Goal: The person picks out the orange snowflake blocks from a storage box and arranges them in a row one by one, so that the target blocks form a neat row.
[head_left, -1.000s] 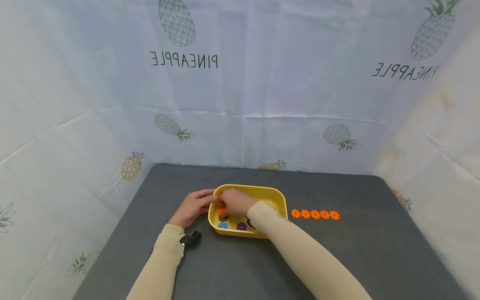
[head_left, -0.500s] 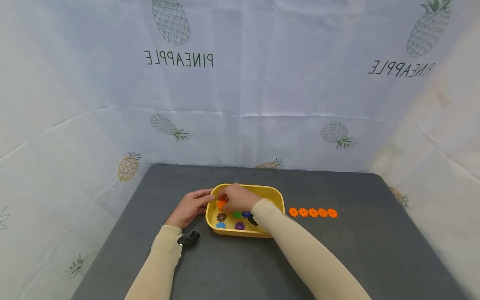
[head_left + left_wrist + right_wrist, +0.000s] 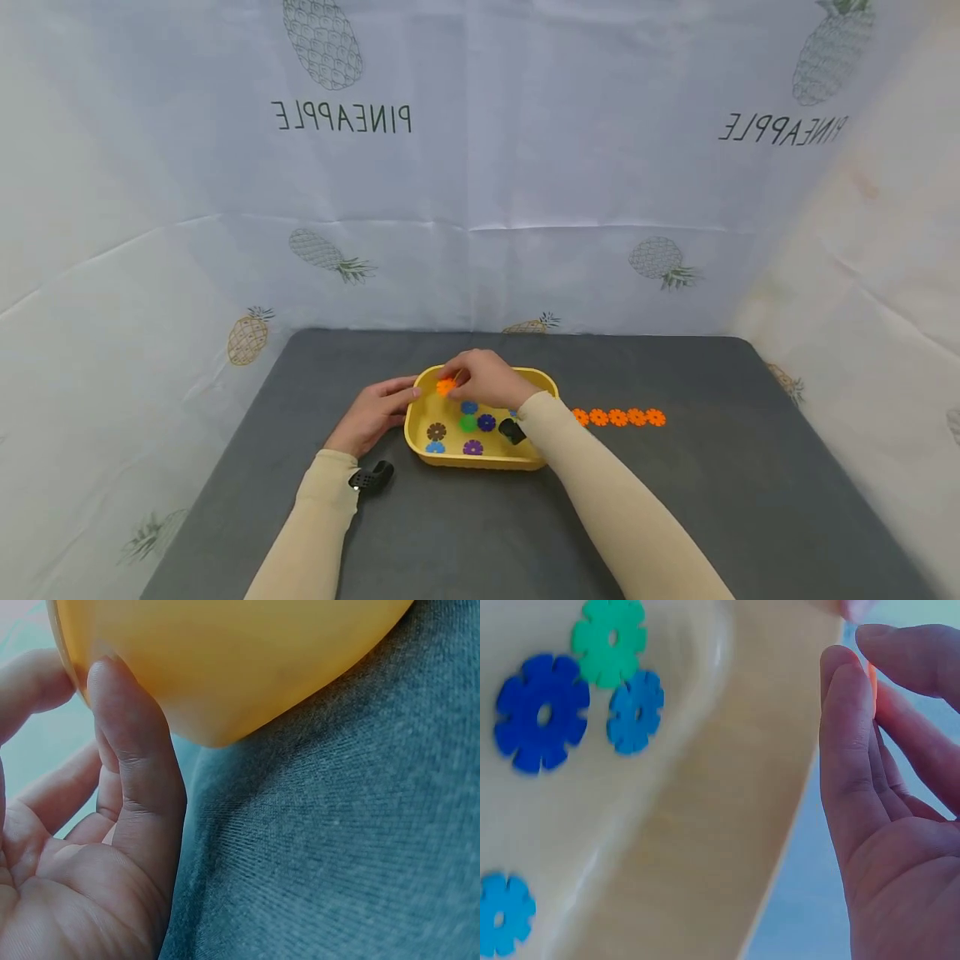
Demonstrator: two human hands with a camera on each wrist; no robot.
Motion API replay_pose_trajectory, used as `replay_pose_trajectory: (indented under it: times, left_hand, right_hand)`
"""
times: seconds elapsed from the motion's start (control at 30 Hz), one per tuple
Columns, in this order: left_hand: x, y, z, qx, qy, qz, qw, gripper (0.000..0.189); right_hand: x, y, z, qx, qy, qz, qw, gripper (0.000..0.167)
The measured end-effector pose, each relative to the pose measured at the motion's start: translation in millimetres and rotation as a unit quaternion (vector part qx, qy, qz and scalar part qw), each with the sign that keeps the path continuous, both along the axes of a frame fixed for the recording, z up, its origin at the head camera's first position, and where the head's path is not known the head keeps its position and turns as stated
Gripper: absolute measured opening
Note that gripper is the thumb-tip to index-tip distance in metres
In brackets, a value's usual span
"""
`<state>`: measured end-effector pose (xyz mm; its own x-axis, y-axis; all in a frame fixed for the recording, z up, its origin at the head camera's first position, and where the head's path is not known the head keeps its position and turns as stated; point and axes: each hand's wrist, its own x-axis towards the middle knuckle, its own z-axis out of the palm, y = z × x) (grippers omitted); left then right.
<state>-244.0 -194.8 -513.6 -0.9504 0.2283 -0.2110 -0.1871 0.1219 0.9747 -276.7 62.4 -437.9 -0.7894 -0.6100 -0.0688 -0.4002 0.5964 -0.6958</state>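
Observation:
A yellow plastic tray [image 3: 480,462] sits on the dark table in the head view. My left hand [image 3: 367,419] holds its left end, thumb against the wall [image 3: 202,667] and the other fingers at the edge in the left wrist view. Above the tray's far left part, my right hand [image 3: 487,379] pinches an orange flower-shaped disc [image 3: 446,387] between thumb and fingers. Only the disc's thin orange edge [image 3: 873,688] shows in the right wrist view. Inside the tray lie several notched discs, among them a green one [image 3: 468,422], a brown one [image 3: 437,432] and a purple one [image 3: 473,448].
Right of the tray, a row of several orange discs [image 3: 617,417] lies on the dark table [image 3: 465,533]. My right forearm passes close to its left end. A pineapple-printed curtain [image 3: 525,167] hangs behind and along both sides.
My right hand has lifted the orange disc from the tray's floor toward its far left rim, uncovering more discs. The left hand stays at the tray's left end. The head view has shifted slightly.

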Motion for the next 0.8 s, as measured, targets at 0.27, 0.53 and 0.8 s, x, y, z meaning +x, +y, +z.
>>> replay_pose_trajectory:
  times: [0.27,0.53,0.8]
  left_hand:
    - [0.7,-1.0,-1.1,-0.007,0.007,0.004,0.9999,0.067]
    - [-0.4,0.1,-2.0,-0.014,-0.001,0.012,0.9998,0.065]
    - [-0.3,1.2,-2.3,-0.018,-0.008,0.011,0.9998,0.068]
  right_hand:
    - [10.5,45.9,10.2,-0.012,0.002,-0.047,0.9988,0.037]
    - [19.4,118.3,9.0,-0.016,0.013,-0.125,0.992,0.037]
    - [32.9,204.0,-16.4,0.003,0.024,-0.211,0.9772,0.041]
